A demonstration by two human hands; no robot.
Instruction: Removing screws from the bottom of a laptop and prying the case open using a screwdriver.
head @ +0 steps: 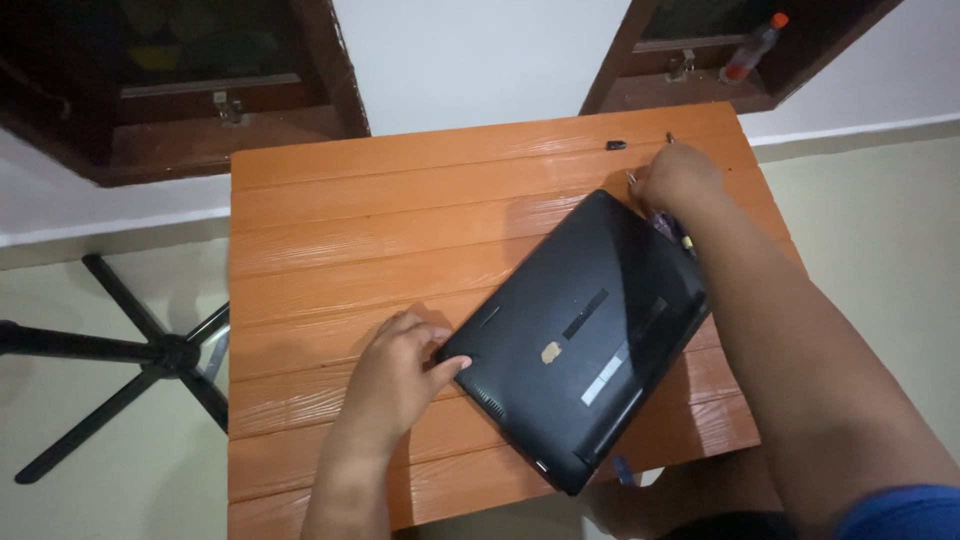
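- The orange wooden-slat bench [330, 210] fills the middle of the view, standing on a pale floor against a white wall
- A black laptop [575, 335] lies closed and bottom-side up on the right half of the bench, turned at an angle, its near corner reaching just over the front edge
- The left hand [395, 375] lies on the bench at the laptop's left corner, fingers loosely curled and the thumb pressing on the case; it grips nothing
- The right hand [680, 178] is at the laptop's far corner, clenched around a thin tool whose metal tip sticks out beside the knuckles; what kind of tool I cannot tell
- A black chair base [150, 350] stands on the floor left of the bench
- A clear bottle with an orange cap [752, 48] lies on the dark window ledge at top right
- A small black part [616, 145] lies on the bench near the back edge, just left of the right hand
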